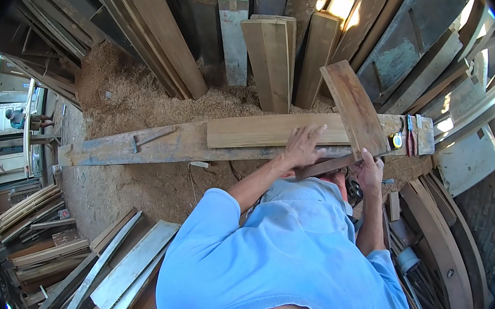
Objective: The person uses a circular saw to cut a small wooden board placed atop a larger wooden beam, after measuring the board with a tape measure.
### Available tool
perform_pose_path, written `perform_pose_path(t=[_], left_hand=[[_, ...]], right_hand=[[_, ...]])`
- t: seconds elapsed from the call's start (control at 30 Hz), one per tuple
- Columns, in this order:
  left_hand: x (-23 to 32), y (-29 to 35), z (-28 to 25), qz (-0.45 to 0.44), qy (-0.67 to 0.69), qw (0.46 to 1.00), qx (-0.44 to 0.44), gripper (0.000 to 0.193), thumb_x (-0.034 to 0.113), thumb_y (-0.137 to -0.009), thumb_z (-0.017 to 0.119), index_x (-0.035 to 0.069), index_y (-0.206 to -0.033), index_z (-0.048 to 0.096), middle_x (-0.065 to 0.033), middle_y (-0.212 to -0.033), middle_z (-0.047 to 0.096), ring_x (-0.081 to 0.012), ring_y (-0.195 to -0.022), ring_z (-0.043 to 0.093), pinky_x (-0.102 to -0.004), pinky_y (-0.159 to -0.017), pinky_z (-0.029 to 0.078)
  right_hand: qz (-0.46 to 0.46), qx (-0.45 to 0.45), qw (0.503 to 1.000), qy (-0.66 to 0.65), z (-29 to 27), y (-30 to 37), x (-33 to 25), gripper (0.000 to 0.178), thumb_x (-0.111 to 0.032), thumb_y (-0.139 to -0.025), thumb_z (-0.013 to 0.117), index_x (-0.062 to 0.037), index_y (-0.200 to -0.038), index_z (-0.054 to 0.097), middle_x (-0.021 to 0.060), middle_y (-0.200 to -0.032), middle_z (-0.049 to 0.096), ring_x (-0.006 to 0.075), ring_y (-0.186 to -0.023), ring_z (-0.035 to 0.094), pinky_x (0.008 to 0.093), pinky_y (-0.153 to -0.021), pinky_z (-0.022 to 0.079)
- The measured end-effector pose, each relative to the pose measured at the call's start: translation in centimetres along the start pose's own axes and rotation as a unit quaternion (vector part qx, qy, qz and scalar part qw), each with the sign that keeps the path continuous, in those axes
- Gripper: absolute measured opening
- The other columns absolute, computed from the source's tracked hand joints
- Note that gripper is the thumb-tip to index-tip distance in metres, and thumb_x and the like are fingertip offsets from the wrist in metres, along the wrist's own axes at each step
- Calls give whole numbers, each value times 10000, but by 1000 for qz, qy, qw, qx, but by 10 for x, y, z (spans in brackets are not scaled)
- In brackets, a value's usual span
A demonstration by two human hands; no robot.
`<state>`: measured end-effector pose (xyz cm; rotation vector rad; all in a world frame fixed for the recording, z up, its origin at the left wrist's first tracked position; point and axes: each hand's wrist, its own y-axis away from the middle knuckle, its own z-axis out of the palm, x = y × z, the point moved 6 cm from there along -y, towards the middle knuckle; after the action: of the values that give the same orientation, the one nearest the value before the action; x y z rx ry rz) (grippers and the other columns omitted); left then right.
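Note:
A long, worn bench plank [182, 141] runs across in front of me with a pale wooden board [256, 131] lying on it. My left hand [304, 147] rests with fingers spread over the board's near edge. At the right, my right hand [371, 170] is closed on the near end of a short reddish-brown board [354, 102], tilted across the pale one. A narrow dark wooden strip [331, 165] meets this end and runs left beneath my left hand; whether the two are joined I cannot tell.
On the bench lie a hammer [149, 138], a yellow tape measure [395, 140] and red-handled pliers [411, 135]. Upright planks [272, 60] lean beyond it above heaped wood shavings [113, 80]. Stacked boards [133, 266] fill the lower left; curved timbers [444, 235] stand right. Another person [19, 118] is far left.

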<state>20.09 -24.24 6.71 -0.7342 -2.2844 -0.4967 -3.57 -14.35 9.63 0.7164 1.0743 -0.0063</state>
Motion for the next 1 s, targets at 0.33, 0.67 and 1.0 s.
perform_pose_path(t=[0.33, 0.67, 1.0], left_hand=[[-77, -35, 24, -46, -251, 957, -138, 1174, 361, -673, 958, 418, -1652, 313, -317, -1675, 250, -541, -1548, 231, -687, -1258, 147], [-68, -49, 29, -57, -261, 950, -160, 1211, 350, -662, 972, 460, -1650, 280, -300, -1675, 231, -523, -1543, 248, -651, -1265, 183], [-59, -55, 45, -29, -247, 953, -171, 1148, 628, -771, 817, 283, -1700, 237, -355, -1727, 24, -532, -1605, 9, -658, -1282, 17]], right_hand=[[-69, 52, 995, -51, -92, -7, -29, 305, -146, -1015, 691, -7, -1280, 634, 120, -1147, 759, 240, -985, 766, 415, -818, 634], [-16, 81, 986, -146, -100, -16, 13, 434, -133, -954, 770, 5, -1325, 593, 106, -1172, 728, 253, -1004, 739, 502, -893, 625], [177, 24, 956, -234, -45, -34, 159, 425, -54, -945, 777, 27, -1297, 553, 167, -1227, 692, 301, -1115, 728, 565, -987, 613]])
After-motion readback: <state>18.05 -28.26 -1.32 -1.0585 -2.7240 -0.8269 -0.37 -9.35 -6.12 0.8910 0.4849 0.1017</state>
